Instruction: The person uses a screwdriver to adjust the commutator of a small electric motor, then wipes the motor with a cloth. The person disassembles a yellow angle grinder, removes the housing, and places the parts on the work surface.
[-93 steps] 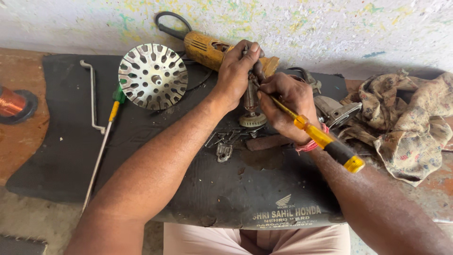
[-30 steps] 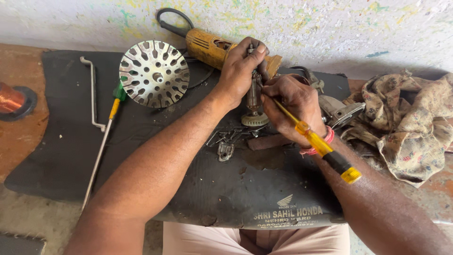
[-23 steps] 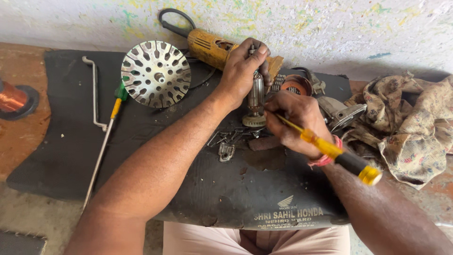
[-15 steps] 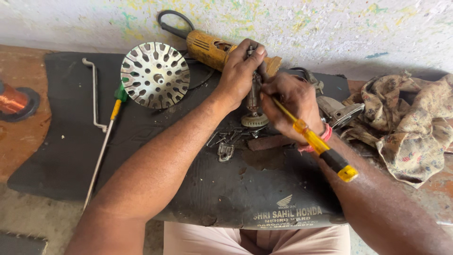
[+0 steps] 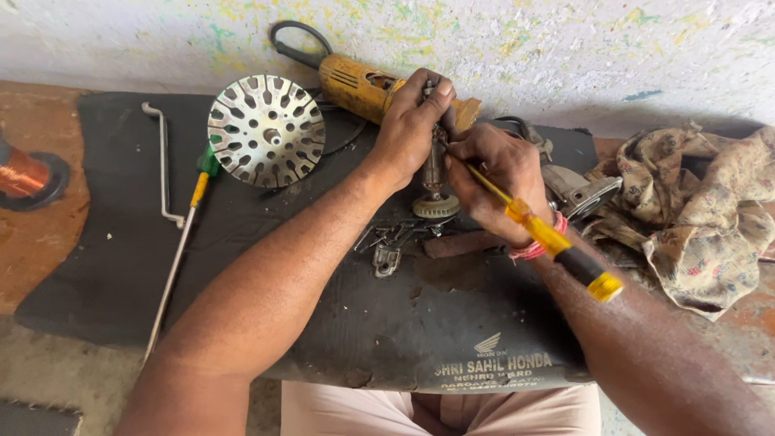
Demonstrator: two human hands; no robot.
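Note:
My left hand [image 5: 410, 125] grips the top of an upright motor armature [image 5: 434, 173] whose toothed gear end [image 5: 436, 207] rests on the black rubber mat [image 5: 242, 242]. My right hand [image 5: 496, 178] holds a yellow-and-black-handled screwdriver [image 5: 557, 246], its tip pressed against the armature's upper part just below my left fingers. The handle slants down to the right over my wrist, which wears a red thread band [image 5: 529, 250].
A yellow angle grinder body [image 5: 355, 81] lies behind my hands. A round slotted metal disc [image 5: 266, 129], a bent metal rod [image 5: 161, 165] and a long green-yellow screwdriver [image 5: 182, 242] lie left. Small screws and clips [image 5: 387, 242], grey housing [image 5: 577, 190], crumpled cloth [image 5: 694, 210], copper wire spool [image 5: 24, 173].
My right hand pulled the screwdriver back slightly to the right, then brought its tip back against the armature. My left hand kept its grip throughout.

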